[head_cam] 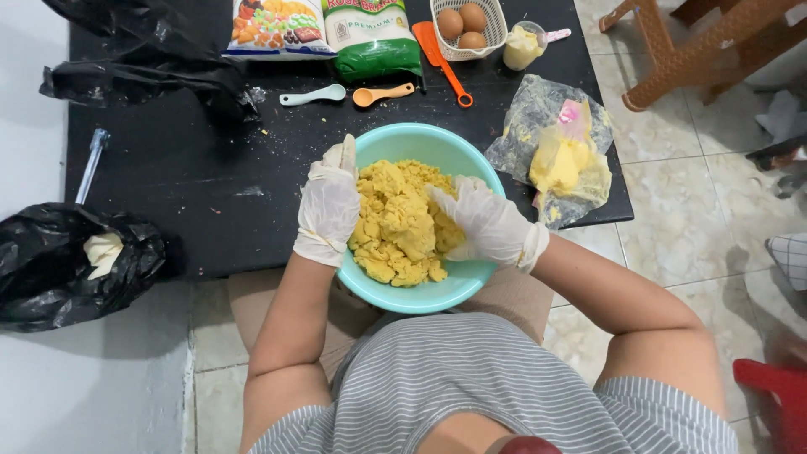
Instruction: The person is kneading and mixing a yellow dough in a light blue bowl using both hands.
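A turquoise bowl (437, 147) sits at the near edge of a black table (176, 176), filled with crumbly yellow dough (402, 223). Both hands wear thin white gloves. My left hand (329, 206) lies flat along the bowl's left rim, fingers pointing away from me, touching the dough's left side. My right hand (483, 223) is curled over the right side of the dough, pressing into it.
A crumpled clear bag with yellow butter (561, 164) lies right of the bowl. Behind are a turquoise spoon (313, 95), orange spoon (381, 93), orange spatula (442, 60), egg basket (469, 27), small jar (521, 46), two food packets (324, 29). Black bags (71, 261) lie at left; a wooden chair (706, 42) stands right.
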